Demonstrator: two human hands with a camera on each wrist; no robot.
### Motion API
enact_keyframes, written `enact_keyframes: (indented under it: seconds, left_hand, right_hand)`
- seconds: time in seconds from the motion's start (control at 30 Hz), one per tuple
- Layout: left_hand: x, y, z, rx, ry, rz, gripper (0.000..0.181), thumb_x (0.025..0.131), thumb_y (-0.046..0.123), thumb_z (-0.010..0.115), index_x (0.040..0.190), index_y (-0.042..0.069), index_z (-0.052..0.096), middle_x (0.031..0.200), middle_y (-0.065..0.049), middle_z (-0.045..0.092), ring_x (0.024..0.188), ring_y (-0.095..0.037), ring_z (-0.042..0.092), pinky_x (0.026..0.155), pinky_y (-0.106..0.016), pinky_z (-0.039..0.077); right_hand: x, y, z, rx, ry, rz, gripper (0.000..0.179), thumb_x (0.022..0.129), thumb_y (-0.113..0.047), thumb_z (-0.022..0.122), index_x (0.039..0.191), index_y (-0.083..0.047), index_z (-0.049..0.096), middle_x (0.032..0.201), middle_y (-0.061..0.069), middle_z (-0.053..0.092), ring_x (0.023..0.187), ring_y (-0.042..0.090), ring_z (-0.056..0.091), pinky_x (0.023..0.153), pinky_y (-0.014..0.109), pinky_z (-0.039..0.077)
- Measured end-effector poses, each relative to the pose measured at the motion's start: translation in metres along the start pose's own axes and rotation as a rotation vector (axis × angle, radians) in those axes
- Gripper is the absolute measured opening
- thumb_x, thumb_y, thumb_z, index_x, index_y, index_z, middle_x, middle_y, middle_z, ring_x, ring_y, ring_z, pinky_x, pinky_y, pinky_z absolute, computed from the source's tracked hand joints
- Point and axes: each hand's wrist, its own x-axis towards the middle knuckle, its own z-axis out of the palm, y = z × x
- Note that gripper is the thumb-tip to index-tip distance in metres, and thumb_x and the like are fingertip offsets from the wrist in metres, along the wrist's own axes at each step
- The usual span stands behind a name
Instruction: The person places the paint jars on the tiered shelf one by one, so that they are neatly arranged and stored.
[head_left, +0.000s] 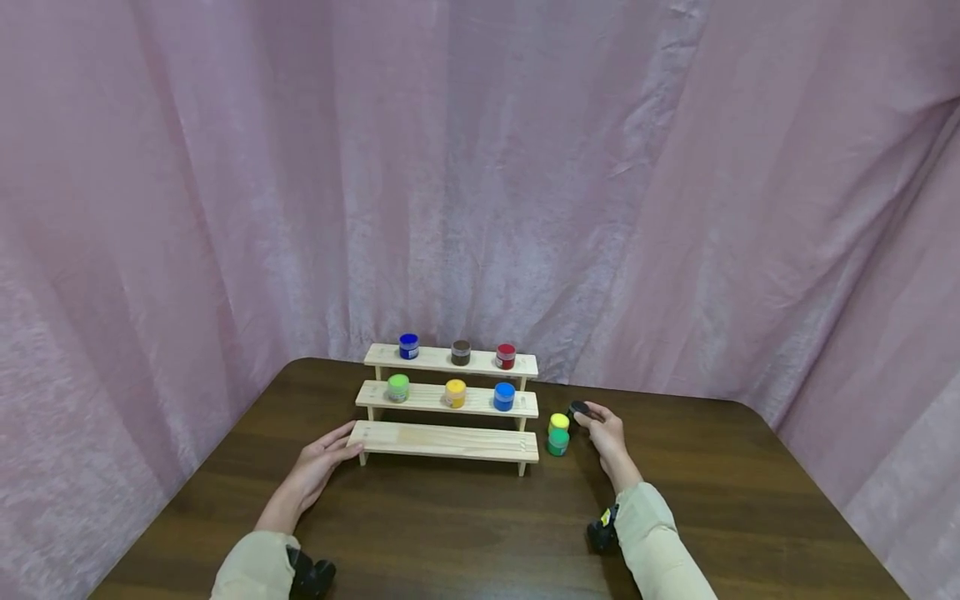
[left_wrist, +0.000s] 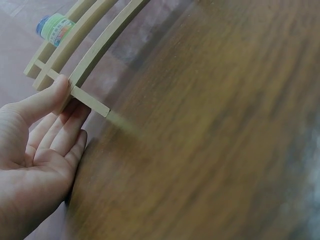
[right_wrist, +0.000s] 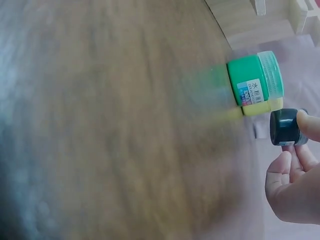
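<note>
A three-step wooden display rack (head_left: 450,439) stands on the table. My left hand (head_left: 318,465) grips the left end of its lowest step, with the thumb on the plank in the left wrist view. Between the thumb and fingers of my right hand (head_left: 606,435) is a black paint jar (right_wrist: 285,127), held beside the rack's right end. Just left of that jar, a yellow paint jar (head_left: 558,422) and a green paint jar (right_wrist: 245,80) stand close together on the table. The green one partly hides the yellow one.
Blue (head_left: 408,347), brown (head_left: 461,353) and red (head_left: 506,357) jars sit on the top step. The middle step bears light green (head_left: 398,388), orange-yellow (head_left: 455,393) and lighter blue (head_left: 504,397) jars. A pink curtain (head_left: 480,183) hangs behind the dark wooden table (head_left: 465,533).
</note>
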Motion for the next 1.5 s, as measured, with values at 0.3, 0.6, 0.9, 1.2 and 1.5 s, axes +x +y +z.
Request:
enact_keyframes:
  seconds: [0.3,0.6,0.9,1.2,1.5]
  left_hand:
    - [0.0,0.001,0.0,-0.006,-0.005,0.005,0.073,0.091,0.029,0.069,0.153,0.012,0.033,0.151,-0.017,0.044,0.101,0.013,0.055,0.086,-0.004,0.038]
    - [0.001,0.002,-0.001,-0.009,-0.007,0.002,0.073,0.092,0.028,0.069,0.153,0.013,0.032,0.149,-0.014,0.047,0.1,0.015,0.054,0.087,-0.003,0.038]
    - [0.001,0.001,-0.001,-0.014,-0.012,0.001,0.072,0.092,0.027,0.068,0.153,0.013,0.032,0.149,-0.013,0.048,0.1,0.015,0.055,0.086,-0.004,0.038]
    - [-0.001,0.002,-0.002,-0.025,-0.005,-0.002,0.072,0.092,0.025,0.068,0.153,0.012,0.033,0.148,-0.013,0.049,0.1,0.015,0.055,0.087,-0.004,0.038]
    - [0.0,0.002,0.0,-0.018,0.007,-0.013,0.072,0.092,0.026,0.069,0.153,0.013,0.034,0.15,-0.015,0.046,0.099,0.016,0.054,0.09,-0.006,0.036]
  right_hand:
    - [-0.006,-0.01,0.0,0.017,-0.015,-0.028,0.047,0.096,-0.017,0.06,0.138,0.002,0.049,0.14,0.026,0.051,0.096,0.008,0.055,0.09,0.036,0.046]
    - [-0.017,-0.036,0.01,0.041,-0.035,-0.097,0.045,0.094,-0.016,0.063,0.136,0.0,0.053,0.133,0.023,0.057,0.081,-0.005,0.055,0.088,0.035,0.05]
    - [-0.035,-0.058,0.023,0.117,-0.059,-0.147,0.044,0.093,-0.014,0.066,0.134,-0.001,0.055,0.128,0.018,0.061,0.081,-0.009,0.057,0.077,0.019,0.048]
    - [-0.047,-0.077,0.037,0.108,-0.121,-0.223,0.045,0.093,-0.014,0.066,0.135,-0.002,0.056,0.129,0.022,0.06,0.088,-0.005,0.057,0.078,0.018,0.048]
    - [-0.065,-0.096,0.051,0.114,-0.19,-0.269,0.042,0.092,-0.015,0.067,0.132,-0.004,0.058,0.121,0.015,0.065,0.091,0.0,0.059,0.085,0.02,0.049]
